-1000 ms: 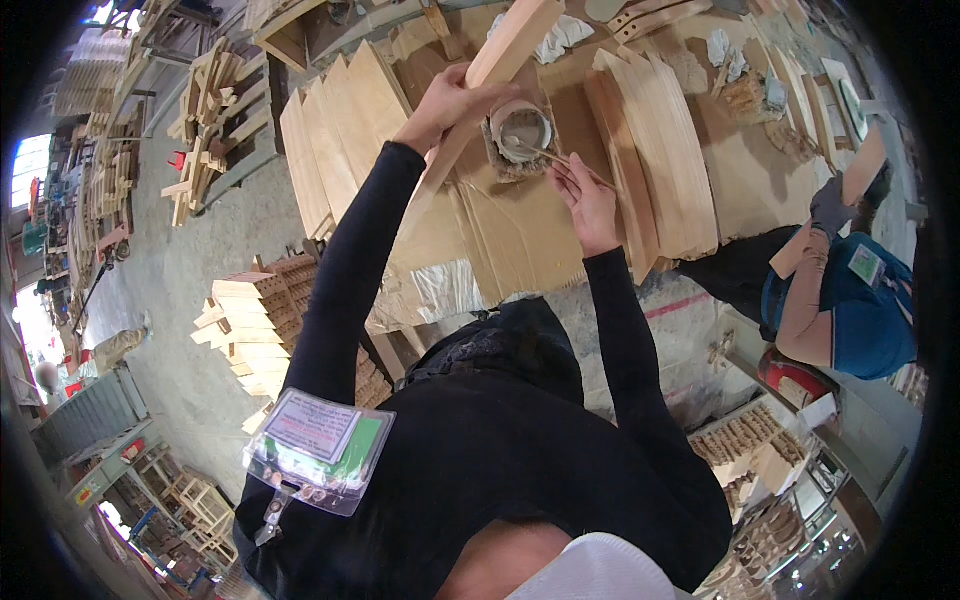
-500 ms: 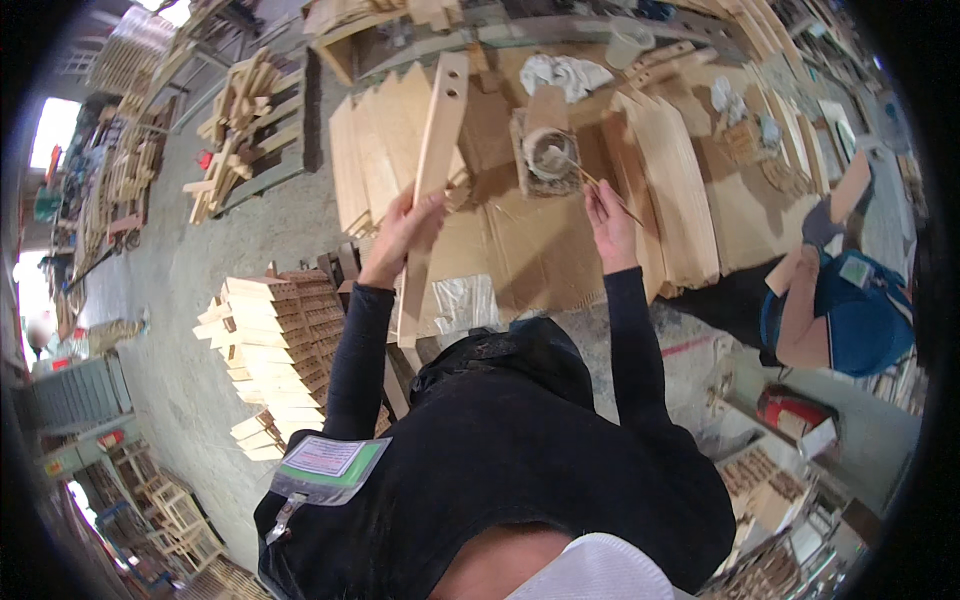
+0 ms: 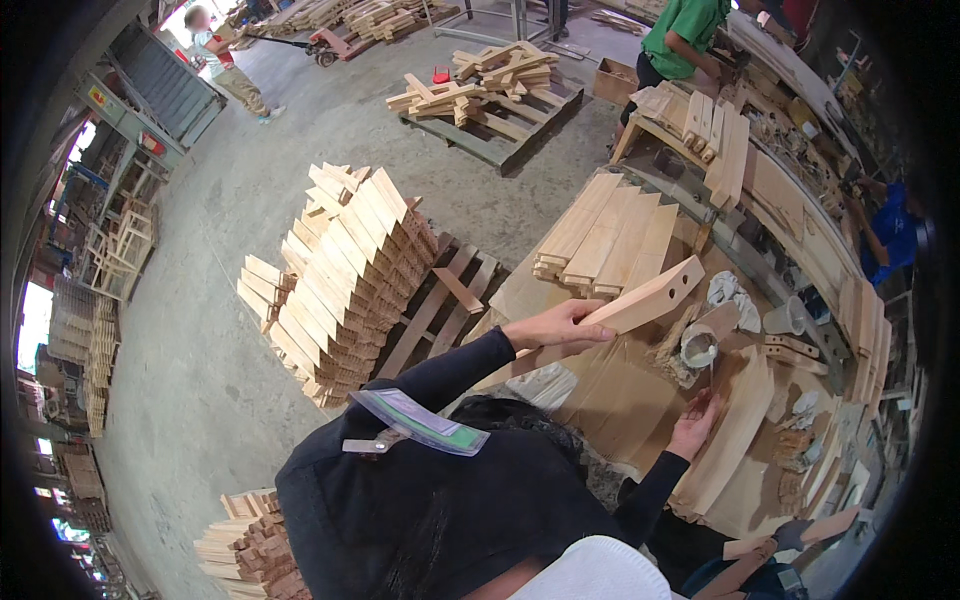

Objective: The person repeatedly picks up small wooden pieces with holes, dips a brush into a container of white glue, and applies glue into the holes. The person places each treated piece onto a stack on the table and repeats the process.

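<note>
1. I see the left hand (image 3: 558, 328) gripping the bar (image 3: 645, 303), tilted above the cardboard (image 3: 610, 405).
2. I see the right hand (image 3: 694, 426), fingers closed on a stick (image 3: 711, 379) near the cup (image 3: 684, 346).

1 L hand (image 3: 565, 325) grips 1 wood pc. (image 3: 650, 298) w/ 2 holes (image 3: 671, 293); 1 R hand (image 3: 693, 425), 1 thin stick (image 3: 712, 374), 1 round pot (image 3: 699, 349), 1 ID badge (image 3: 424, 421), min. 2 pallets (image 3: 460, 146), 1 red pallet jack (image 3: 326, 46), min. 4 co-workers (image 3: 684, 42).
</note>
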`<state>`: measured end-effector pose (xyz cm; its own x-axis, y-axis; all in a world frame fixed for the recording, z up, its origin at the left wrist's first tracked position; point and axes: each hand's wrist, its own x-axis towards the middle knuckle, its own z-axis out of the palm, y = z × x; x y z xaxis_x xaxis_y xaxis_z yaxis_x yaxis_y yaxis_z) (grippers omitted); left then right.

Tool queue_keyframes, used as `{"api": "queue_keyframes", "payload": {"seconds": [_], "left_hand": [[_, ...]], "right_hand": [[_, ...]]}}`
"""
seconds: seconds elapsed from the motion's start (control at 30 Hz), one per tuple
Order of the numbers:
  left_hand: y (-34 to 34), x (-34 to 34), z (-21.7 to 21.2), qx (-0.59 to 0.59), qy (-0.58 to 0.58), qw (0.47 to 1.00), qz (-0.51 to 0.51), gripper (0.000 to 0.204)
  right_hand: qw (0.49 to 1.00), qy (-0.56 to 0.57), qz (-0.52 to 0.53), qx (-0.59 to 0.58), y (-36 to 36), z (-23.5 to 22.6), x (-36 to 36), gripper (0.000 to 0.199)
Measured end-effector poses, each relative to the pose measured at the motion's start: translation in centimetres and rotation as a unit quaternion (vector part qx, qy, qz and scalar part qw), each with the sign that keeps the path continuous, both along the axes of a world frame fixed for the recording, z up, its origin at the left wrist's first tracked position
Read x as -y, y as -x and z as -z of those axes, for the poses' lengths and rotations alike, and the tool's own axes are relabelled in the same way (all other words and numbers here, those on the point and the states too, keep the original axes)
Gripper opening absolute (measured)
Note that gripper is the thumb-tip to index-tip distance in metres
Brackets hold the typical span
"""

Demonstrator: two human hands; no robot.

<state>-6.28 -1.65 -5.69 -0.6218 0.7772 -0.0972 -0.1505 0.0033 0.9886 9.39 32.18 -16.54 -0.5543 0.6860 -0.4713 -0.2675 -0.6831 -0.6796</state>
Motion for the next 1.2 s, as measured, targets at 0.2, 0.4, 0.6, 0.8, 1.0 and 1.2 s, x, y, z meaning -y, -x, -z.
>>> {"api": "queue_keyframes", "payload": {"seconds": [0.2, 0.4, 0.6, 0.8, 1.0, 1.2], "left_hand": [[-0.1, -0.1, -0.2, 0.007, -0.013, 1.000, 0.012, 0.062], [-0.4, -0.4, 0.4, 0.047, -0.007, 0.999, -0.004, 0.032], [-1.4, -0.3, -0.7, 0.052, -0.065, 0.997, 0.005, 0.046], [-1.8, 0.0, -1.3, 0.037, -0.076, 0.996, 0.004, 0.056], [-2.3, 0.2, -1.4, 0.017, -0.060, 0.998, -0.010, 0.059], [-2.7, 0.1, -2.0, 0.020, -0.060, 0.998, -0.013, 0.057]], "right_hand": [[0.996, -0.074, -0.011, -0.046, -0.9, 0.9, -0.8, 0.028], [0.983, -0.059, -0.017, -0.171, 0.5, -8.5, 2.2, 0.025], [0.961, -0.237, -0.031, -0.137, 3.2, -19.0, 10.4, 0.013], [0.942, -0.301, -0.049, -0.138, 5.2, -20.8, 12.4, 0.015], [0.929, -0.328, -0.045, -0.165, 6.0, -20.5, 12.5, 0.014], [0.927, -0.333, -0.064, -0.164, 5.8, -20.2, 12.6, 0.013]]}}
